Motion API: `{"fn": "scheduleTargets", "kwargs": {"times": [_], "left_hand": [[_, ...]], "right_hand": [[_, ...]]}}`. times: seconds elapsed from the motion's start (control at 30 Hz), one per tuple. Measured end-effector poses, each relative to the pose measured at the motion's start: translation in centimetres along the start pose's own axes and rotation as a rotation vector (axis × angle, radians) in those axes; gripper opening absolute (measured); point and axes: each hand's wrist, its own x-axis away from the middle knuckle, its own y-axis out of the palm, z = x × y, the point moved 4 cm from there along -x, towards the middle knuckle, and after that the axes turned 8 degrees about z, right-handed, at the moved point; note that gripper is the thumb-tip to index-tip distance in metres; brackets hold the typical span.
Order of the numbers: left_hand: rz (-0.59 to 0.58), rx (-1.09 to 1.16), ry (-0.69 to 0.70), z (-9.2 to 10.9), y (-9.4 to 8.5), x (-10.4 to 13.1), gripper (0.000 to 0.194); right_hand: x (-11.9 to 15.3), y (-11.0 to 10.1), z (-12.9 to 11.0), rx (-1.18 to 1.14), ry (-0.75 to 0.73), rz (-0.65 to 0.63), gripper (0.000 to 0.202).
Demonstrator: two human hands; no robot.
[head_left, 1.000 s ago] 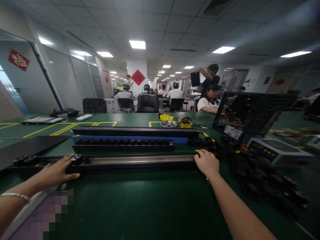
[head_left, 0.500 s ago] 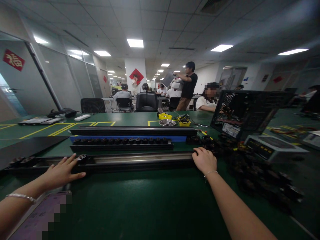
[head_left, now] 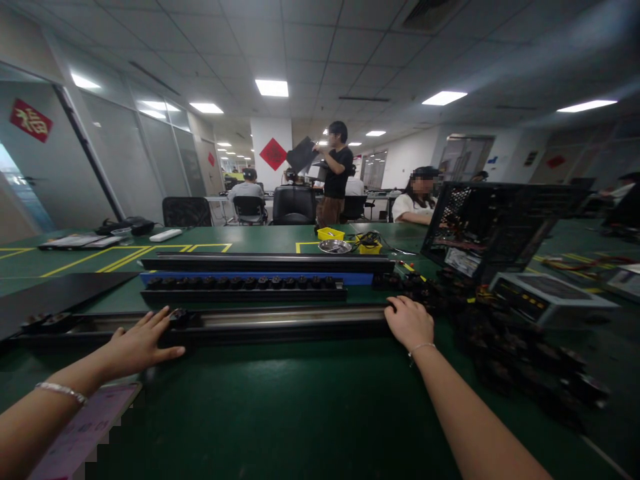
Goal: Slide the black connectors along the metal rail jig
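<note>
A long black rail (head_left: pixel 300 319) with a shiny metal channel lies crosswise on the green table before me. My right hand (head_left: pixel 411 323) grips its right end, the fingers curled over the edge. Over the left part of the rail rests my left hand (head_left: pixel 143 341), fingers spread and thumb stretched along the near side. Its fingertips are at a small black module (head_left: pixel 179 316) that sits in the channel. More black modules (head_left: pixel 53 320) are at the rail's left end. Behind lies a row of black modules (head_left: pixel 263 283) along a shorter black strip.
Another long black rail (head_left: pixel 270 262) lies farther back, near a blue strip (head_left: pixel 359 277). On the right are a pile of black modules (head_left: pixel 525 347), a power supply box (head_left: pixel 543 298) and an open computer case (head_left: pixel 480 227). Yellow trays (head_left: pixel 330 233) stand behind; a person (head_left: pixel 336 173) walks beyond.
My left hand has moved a little to the right, and the small black module has slid right along the channel with it. My right hand stays put. The standing person has moved left.
</note>
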Motion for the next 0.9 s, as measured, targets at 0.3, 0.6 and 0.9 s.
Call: {"fn": "scheduleTargets", "kwargs": {"times": [0.3,0.6,0.9], "left_hand": [[-0.058,-0.055,-0.006,0.9,-0.2,0.3,0.091],[-0.003,0.019,0.035,2.3,-0.4,0.2,0.092],[0.013,0.022,0.027,3.3,-0.7,0.4,0.095]], "right_hand": [[0.1,-0.1,-0.1,-0.006,-0.001,0.001,0.044],[0.1,-0.1,-0.1,0.004,-0.008,0.012,0.043],[0.1,-0.1,-0.1,0.009,-0.008,0.005,0.043]]}}
